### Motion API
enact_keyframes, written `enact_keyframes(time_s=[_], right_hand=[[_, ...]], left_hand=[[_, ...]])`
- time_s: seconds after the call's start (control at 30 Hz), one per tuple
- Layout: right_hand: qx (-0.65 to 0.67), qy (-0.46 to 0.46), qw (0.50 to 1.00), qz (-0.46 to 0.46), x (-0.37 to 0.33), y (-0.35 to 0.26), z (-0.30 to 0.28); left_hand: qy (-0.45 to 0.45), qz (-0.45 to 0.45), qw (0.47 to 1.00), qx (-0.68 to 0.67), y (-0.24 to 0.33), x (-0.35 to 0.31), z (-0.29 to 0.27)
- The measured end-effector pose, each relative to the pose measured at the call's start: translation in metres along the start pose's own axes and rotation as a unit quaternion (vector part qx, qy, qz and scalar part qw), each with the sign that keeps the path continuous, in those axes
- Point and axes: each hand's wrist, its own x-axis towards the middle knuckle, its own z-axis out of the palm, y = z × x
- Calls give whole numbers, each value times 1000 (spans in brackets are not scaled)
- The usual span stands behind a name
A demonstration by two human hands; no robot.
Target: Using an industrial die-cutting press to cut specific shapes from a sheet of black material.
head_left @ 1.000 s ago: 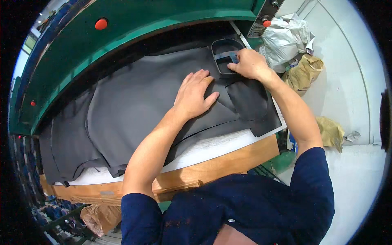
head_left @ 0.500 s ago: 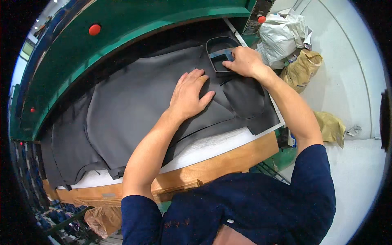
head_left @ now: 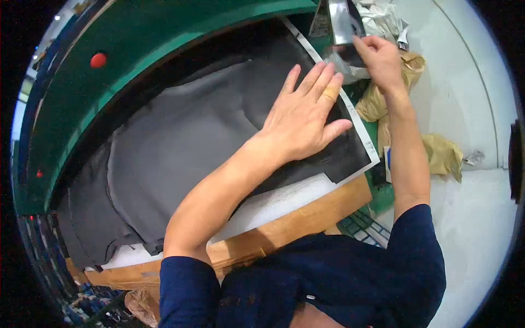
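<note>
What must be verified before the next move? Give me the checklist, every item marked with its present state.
1. Right hand's grip closed on the dark, shiny tool: ok, thumb and fingers hold its edge.
2. Tool off the black sheet: ok, it appears beyond the white strip at the right end.
3. Left hand's grip out of the sheet area: not ok, it is spread over the right end.
4. Left palm pressing down: cannot tell, its underside is hidden.
5. Sheet covering the white board: not ok, white shows along the near side.
6. Tool's edges undamaged: cannot tell, it is blurred.
</note>
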Motion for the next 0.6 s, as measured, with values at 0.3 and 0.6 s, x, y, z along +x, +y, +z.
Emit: enact_keyframes(time_s=[0.3, 0.6], right_hand=[[-35, 2, 999, 26, -35, 42, -28], [17, -45, 999, -3, -30, -1, -9]], left_hand=[[-185, -50, 981, 4, -26, -8, 63], [-182, -45, 982, -5, -15, -11, 51]])
